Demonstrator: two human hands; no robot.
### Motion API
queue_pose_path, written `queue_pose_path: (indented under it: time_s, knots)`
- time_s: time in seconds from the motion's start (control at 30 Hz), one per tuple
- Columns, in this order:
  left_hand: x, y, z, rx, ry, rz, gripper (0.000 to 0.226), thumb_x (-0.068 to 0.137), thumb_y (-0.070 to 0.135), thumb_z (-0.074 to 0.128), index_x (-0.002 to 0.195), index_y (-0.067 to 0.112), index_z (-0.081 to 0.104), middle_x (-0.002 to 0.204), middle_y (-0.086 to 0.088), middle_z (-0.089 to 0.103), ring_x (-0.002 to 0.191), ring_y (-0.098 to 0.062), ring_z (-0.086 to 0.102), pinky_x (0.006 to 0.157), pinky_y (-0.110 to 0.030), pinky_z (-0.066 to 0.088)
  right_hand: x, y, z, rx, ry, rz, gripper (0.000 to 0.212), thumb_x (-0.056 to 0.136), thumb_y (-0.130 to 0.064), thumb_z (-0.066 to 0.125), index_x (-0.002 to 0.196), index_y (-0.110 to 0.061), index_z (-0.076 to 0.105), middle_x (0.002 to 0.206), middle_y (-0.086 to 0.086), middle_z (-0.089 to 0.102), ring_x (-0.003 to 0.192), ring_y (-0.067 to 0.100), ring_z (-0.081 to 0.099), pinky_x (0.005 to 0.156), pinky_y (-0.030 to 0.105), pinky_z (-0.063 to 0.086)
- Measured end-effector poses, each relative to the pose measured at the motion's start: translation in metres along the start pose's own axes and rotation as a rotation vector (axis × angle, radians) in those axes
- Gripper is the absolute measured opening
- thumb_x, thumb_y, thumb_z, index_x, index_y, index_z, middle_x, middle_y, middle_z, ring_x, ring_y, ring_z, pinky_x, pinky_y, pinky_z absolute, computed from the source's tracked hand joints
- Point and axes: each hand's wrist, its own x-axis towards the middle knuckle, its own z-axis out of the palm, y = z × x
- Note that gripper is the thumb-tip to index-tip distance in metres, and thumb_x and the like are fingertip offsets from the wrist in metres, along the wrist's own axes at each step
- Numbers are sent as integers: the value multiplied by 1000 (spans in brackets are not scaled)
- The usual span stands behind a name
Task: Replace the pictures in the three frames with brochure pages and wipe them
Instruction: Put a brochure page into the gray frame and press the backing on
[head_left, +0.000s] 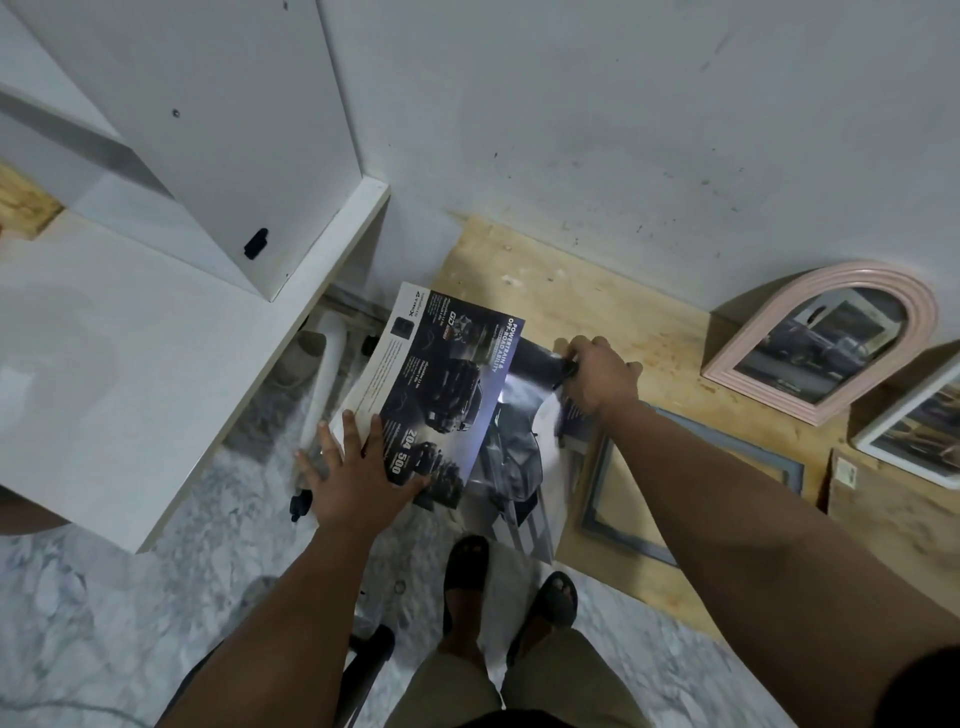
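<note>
A car brochure (441, 395) lies open on the floor below me. My left hand (353, 467) presses flat on its near left page with spread fingers. My right hand (597, 376) grips the curled upper edge of a dark glossy page (519, 447) and lifts it from the right side. A grey rectangular frame (602, 499) lies flat on the wooden board, partly under my right forearm. A pink arched frame (821, 338) leans against the wall at the right. The corner of a white frame (904, 447) shows at the far right edge.
A white desk (130, 364) with a cabinet stands at the left, its edge close to the brochure. The wooden board (545, 280) runs along the grey wall. My sandalled feet (509, 587) stand on the marble floor. A small cardboard piece (852, 483) lies near the white frame.
</note>
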Motion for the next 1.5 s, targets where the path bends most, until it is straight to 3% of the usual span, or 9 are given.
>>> queue_pose_path:
  time_s: [0.27, 0.63, 0.8, 0.9, 0.97, 1.07, 1.2, 1.33, 1.5]
  knots:
    - [0, 3, -4, 13, -30, 18, 119, 71, 97, 25, 159, 25, -8, 167, -13, -13, 151, -43, -14, 115, -72, 2, 10, 26, -33, 464, -67, 32, 35, 79, 5, 62, 86, -25, 77, 96, -11, 76, 87, 19, 68, 82, 40, 59]
    - [-3, 19, -20, 71, -33, 118, 105, 84, 82, 40, 160, 20, 2, 167, -13, -10, 151, -42, -14, 116, -72, 3, -39, 78, -119, 757, 7, 191, 25, 91, 6, 59, 103, -10, 74, 85, 5, 67, 71, 19, 60, 67, 32, 55]
    - [-5, 67, -47, -206, 257, 305, 71, 93, 72, 33, 145, 25, 45, 152, -13, 44, 144, -36, 33, 114, -58, 27, -72, 134, -139, 1048, 85, 301, 27, 93, 8, 54, 100, -10, 73, 77, 10, 62, 60, 20, 55, 53, 28, 46]
    - [-13, 119, -72, -788, -34, 309, 80, 84, 85, 32, 123, 21, 63, 110, -5, 69, 98, -21, 65, 84, -37, 53, -98, 168, -138, 1240, 186, 372, 29, 93, 7, 54, 113, -7, 69, 86, 12, 64, 70, 23, 61, 60, 33, 54]
    - [-19, 159, -87, -1125, -377, 193, 86, 73, 90, 47, 116, 19, 68, 103, -8, 72, 92, -26, 70, 88, -47, 57, -115, 190, -129, 1340, 255, 416, 29, 94, 7, 54, 115, -7, 68, 92, 17, 66, 73, 25, 64, 62, 35, 57]
    - [-32, 206, -91, -1320, -628, 166, 35, 93, 48, 66, 95, 14, 71, 88, -8, 72, 76, -23, 71, 79, -43, 60, -142, 220, -107, 1421, 319, 467, 27, 95, 4, 53, 120, 0, 63, 97, 22, 65, 78, 30, 65, 66, 39, 56]
    - [-34, 247, -73, -1205, -517, 238, 19, 85, 27, 73, 98, 13, 71, 96, -18, 72, 91, -40, 69, 77, -48, 59, -171, 250, -72, 1432, 365, 546, 19, 97, 0, 54, 113, -2, 65, 95, 23, 69, 77, 33, 68, 65, 42, 58]
    - [-39, 276, -56, -1033, -363, 217, 6, 87, 11, 68, 92, 8, 67, 81, -11, 64, 74, -24, 58, 63, -32, 44, -185, 270, -37, 1399, 312, 631, 26, 90, 5, 59, 112, -5, 71, 101, 23, 75, 85, 38, 71, 79, 53, 59]
    - [-38, 287, -32, -796, -238, 269, 29, 89, 11, 66, 118, 10, 61, 99, -9, 66, 88, -27, 63, 71, -36, 51, -185, 286, -5, 1159, 247, 677, 18, 83, 7, 71, 94, -7, 72, 88, 13, 74, 81, 33, 72, 64, 33, 59]
